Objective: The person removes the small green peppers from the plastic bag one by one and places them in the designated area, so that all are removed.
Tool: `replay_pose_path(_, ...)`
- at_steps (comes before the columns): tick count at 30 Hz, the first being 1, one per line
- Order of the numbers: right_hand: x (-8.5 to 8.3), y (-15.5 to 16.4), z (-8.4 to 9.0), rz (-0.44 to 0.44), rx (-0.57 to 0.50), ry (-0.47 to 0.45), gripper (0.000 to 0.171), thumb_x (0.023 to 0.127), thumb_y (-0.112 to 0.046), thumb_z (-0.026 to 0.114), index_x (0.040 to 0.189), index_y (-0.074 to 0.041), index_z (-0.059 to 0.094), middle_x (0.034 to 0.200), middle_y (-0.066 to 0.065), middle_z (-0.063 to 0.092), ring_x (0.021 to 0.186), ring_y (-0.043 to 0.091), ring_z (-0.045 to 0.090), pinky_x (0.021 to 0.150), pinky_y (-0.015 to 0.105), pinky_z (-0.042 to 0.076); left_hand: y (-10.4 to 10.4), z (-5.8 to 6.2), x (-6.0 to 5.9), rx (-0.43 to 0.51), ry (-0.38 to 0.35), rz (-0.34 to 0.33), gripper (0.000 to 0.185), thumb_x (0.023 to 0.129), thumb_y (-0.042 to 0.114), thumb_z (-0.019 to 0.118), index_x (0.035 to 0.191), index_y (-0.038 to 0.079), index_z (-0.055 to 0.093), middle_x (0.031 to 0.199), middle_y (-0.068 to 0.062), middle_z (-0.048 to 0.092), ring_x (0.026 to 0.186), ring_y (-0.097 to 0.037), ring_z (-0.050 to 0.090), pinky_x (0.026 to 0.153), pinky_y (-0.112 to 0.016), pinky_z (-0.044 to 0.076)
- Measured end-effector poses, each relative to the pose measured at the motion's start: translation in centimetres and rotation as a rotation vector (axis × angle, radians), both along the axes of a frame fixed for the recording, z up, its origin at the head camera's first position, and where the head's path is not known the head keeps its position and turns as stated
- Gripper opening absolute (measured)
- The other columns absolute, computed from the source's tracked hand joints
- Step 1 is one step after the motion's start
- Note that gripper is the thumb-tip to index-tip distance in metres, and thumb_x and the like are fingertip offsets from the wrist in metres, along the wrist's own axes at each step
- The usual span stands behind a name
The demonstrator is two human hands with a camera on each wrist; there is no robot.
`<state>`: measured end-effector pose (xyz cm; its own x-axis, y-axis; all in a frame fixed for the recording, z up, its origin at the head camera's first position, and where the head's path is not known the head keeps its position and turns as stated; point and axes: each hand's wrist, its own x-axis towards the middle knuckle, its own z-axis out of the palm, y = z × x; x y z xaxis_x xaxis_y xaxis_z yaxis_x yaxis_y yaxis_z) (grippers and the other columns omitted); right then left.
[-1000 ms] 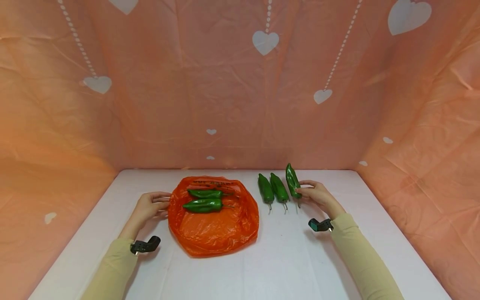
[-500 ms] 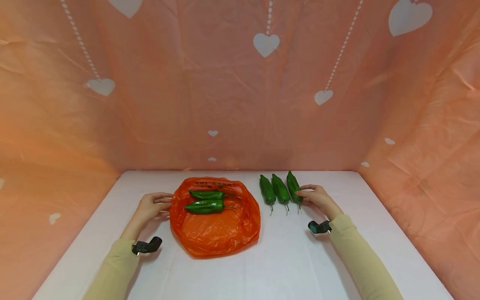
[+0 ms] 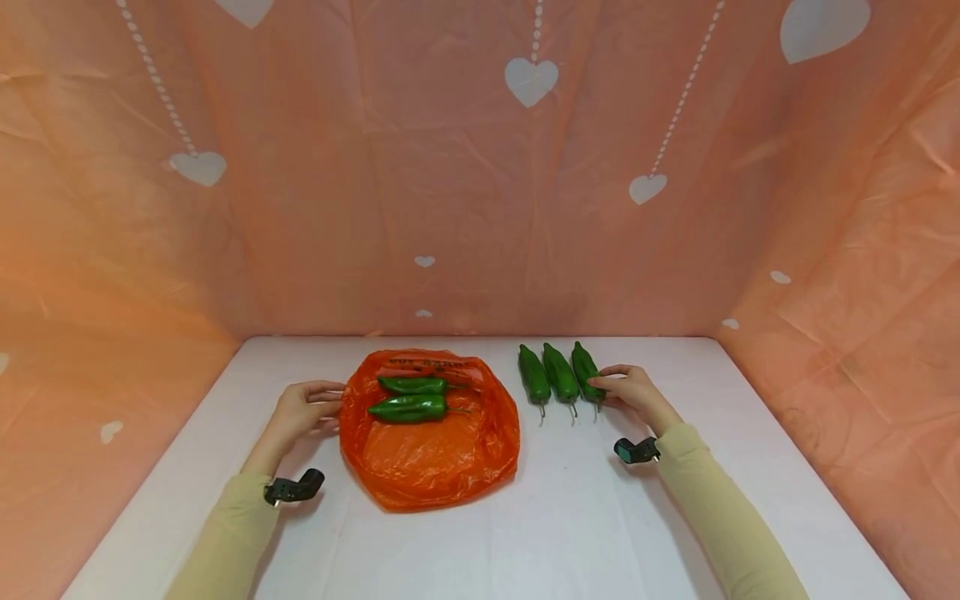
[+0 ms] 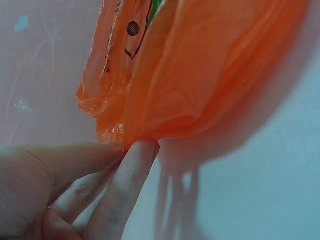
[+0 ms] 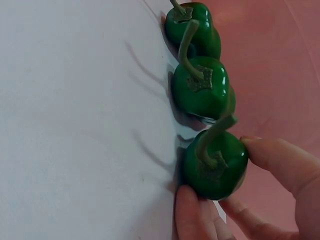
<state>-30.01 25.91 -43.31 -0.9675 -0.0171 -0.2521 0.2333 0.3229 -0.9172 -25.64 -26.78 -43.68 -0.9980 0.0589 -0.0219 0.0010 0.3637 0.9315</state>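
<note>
An orange plastic bag (image 3: 427, 471) lies spread on the table with its sides turned up. Two green peppers (image 3: 408, 408) lie in it side by side, stems to the right. My left hand (image 3: 298, 410) pinches the bag's left edge between thumb and fingers, as the left wrist view shows. To the right of the bag, three green peppers stand in a row, stems toward me: the left one (image 3: 534, 377), the middle one (image 3: 561, 373) and the right one (image 5: 215, 165). My right hand (image 3: 633, 392) holds the right pepper, thumb on one side and fingers on the other.
The white table (image 3: 555, 533) extends in front of the bag and peppers. An orange cloth (image 3: 480, 183) with white hearts hangs behind and at both sides. A black wrist camera (image 3: 296, 487) sits on the left wrist, another black camera (image 3: 636, 451) on the right.
The right pepper, tilted up in my right hand a second ago, has come down beside the middle one. My left hand has stayed at the bag's edge.
</note>
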Motion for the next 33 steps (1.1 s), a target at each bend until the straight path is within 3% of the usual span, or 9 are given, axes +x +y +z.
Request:
replay_pose_path(7, -0.02, -0.08, 0.02, 0.002, 0.022, -0.01, 0.058, 0.089, -0.021, 0.069, 0.13, 0.011, 0.043, 0.102, 0.013, 0.062, 0.076, 0.01, 0.06, 0.071, 0.023, 0.054, 0.03, -0.06, -0.1, 0.019, 0.007, -0.008, 0.037, 0.09, -0.004, 0.058, 0.124, -0.017, 0.051, 0.108, -0.031, 0.063, 0.072, -0.017, 0.068, 0.064, -0.032, 0.058)
replay_pose_path(19, -0.08, -0.19, 0.12, -0.013, 0.046, -0.03, 0.057, 0.087, -0.023, 0.071, 0.128, 0.008, 0.046, 0.095, 0.009, 0.062, 0.071, 0.011, 0.057, 0.068, 0.023, 0.054, 0.0, 0.0, -0.03, 0.005, 0.015, -0.007, 0.036, 0.09, -0.004, 0.058, 0.124, -0.017, 0.052, 0.107, -0.031, 0.063, 0.073, -0.018, 0.067, 0.064, -0.03, 0.058)
replay_pose_path(26, -0.05, -0.34, 0.25, -0.014, 0.082, -0.014, 0.059, 0.088, -0.025, 0.07, 0.13, 0.009, 0.045, 0.104, 0.015, 0.059, 0.076, 0.012, 0.058, 0.07, 0.024, 0.054, 0.02, -0.01, -0.1, -0.001, 0.001, -0.002, 0.036, 0.091, -0.003, 0.058, 0.125, -0.015, 0.052, 0.108, -0.031, 0.063, 0.071, -0.018, 0.068, 0.065, -0.031, 0.058)
replay_pose_path(33, -0.06, -0.38, 0.21, -0.012, 0.061, -0.006, 0.058, 0.088, -0.023, 0.07, 0.129, 0.009, 0.046, 0.104, 0.015, 0.06, 0.077, 0.012, 0.059, 0.071, 0.024, 0.054, 0.0, -0.06, -0.06, -0.003, 0.005, -0.005, 0.036, 0.091, -0.003, 0.057, 0.124, -0.015, 0.052, 0.108, -0.031, 0.062, 0.071, -0.018, 0.068, 0.064, -0.031, 0.058)
